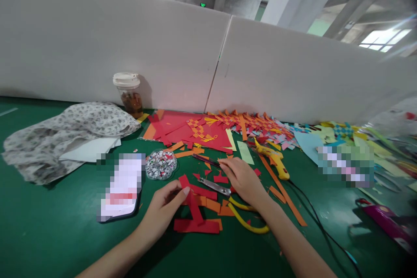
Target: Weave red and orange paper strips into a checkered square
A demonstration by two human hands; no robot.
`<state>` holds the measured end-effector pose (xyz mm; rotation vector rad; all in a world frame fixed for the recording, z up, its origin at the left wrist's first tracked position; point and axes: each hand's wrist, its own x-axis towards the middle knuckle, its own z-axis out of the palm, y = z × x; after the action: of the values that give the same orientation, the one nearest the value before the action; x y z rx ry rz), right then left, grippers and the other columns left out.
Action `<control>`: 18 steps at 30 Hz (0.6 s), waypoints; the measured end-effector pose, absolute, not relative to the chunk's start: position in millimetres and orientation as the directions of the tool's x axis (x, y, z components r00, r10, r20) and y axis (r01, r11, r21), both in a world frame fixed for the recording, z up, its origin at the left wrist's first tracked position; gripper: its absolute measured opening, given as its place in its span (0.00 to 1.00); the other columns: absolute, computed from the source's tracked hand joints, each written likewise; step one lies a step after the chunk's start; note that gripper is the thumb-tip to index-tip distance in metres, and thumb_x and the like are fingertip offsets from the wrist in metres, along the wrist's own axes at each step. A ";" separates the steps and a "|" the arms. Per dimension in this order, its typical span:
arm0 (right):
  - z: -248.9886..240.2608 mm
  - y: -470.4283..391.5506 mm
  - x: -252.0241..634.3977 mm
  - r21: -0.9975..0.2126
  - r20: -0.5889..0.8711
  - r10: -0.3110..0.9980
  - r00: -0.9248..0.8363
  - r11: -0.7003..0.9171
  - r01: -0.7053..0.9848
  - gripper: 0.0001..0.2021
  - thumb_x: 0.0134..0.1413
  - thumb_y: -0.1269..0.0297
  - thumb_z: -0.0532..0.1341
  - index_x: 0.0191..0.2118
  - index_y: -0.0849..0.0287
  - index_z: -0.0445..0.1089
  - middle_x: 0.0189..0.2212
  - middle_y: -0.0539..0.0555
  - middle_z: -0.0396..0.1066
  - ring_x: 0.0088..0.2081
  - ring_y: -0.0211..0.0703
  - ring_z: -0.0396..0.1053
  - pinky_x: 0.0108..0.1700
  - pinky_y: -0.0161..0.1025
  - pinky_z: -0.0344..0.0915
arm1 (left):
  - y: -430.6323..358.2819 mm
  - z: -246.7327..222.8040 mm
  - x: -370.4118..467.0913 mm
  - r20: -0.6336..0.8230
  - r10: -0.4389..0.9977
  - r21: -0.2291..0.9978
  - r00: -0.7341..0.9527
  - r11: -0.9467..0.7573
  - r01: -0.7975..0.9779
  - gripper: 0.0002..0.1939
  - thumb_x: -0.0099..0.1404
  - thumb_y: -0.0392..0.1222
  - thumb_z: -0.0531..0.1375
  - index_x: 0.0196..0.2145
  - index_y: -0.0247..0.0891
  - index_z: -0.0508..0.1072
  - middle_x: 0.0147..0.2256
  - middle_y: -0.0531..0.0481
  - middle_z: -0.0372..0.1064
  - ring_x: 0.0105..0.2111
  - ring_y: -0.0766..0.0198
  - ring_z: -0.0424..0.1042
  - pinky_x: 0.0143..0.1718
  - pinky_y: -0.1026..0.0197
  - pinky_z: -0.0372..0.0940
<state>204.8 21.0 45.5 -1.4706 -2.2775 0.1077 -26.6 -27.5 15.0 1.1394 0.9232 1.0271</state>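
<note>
My left hand [167, 203] pinches a red paper strip [194, 206] between thumb and fingers. The strip slants down across other red and orange pieces on the green table. My right hand [243, 180] is closed at the fingertips around the near end of slim dark tweezers [206, 160], which point left. Part of their length is hidden by the fingers. Scissors with yellow handles [249, 222] lie below the right hand, their metal blades towards the left hand. A red strip [197, 226] rests flat nearest me, and orange pieces [212, 205] lie between it and the scissors.
A clear case of googly eyes [160, 164] and a phone [122, 189] sit left. A yellow glue gun [275, 160] with a black cord is right. Behind are red sheets [172, 124], woven paper pieces [250, 121] and a lidded cup [130, 95]. Patterned cloth [65, 134] lies far left.
</note>
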 end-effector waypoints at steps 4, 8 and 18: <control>45.6 18.8 211.7 -0.372 0.320 0.909 -0.268 0.381 0.846 0.15 0.62 0.59 0.48 0.40 0.58 0.69 0.34 0.56 0.72 0.38 0.46 0.68 0.39 0.41 0.63 | -27.6 15.8 -27.0 -0.065 0.964 0.982 0.258 0.108 -0.156 0.10 0.61 0.44 0.57 0.27 0.37 0.70 0.27 0.53 0.66 0.29 0.66 0.65 0.33 0.67 0.61; 52.4 10.1 202.0 -0.466 0.319 0.913 -0.254 0.384 0.797 0.15 0.61 0.57 0.49 0.35 0.57 0.70 0.32 0.54 0.72 0.36 0.44 0.67 0.37 0.39 0.62 | -25.9 20.3 -27.8 -0.085 0.981 0.991 0.174 0.101 -0.086 0.12 0.59 0.45 0.58 0.22 0.36 0.68 0.20 0.56 0.62 0.22 0.69 0.61 0.25 0.69 0.57; 48.6 -18.9 153.7 -0.557 0.308 0.849 -0.430 0.527 0.642 0.07 0.53 0.61 0.59 0.28 0.56 0.67 0.26 0.50 0.70 0.32 0.42 0.65 0.40 0.41 0.58 | -22.9 25.7 -30.1 -0.180 0.983 0.981 0.033 0.182 -0.069 0.17 0.57 0.52 0.59 0.20 0.35 0.68 0.12 0.59 0.56 0.14 0.73 0.51 0.16 0.69 0.44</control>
<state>153.7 -18.9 48.6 -1.2073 -2.2084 0.4845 -30.1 -22.9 25.7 1.0355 1.2175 1.0888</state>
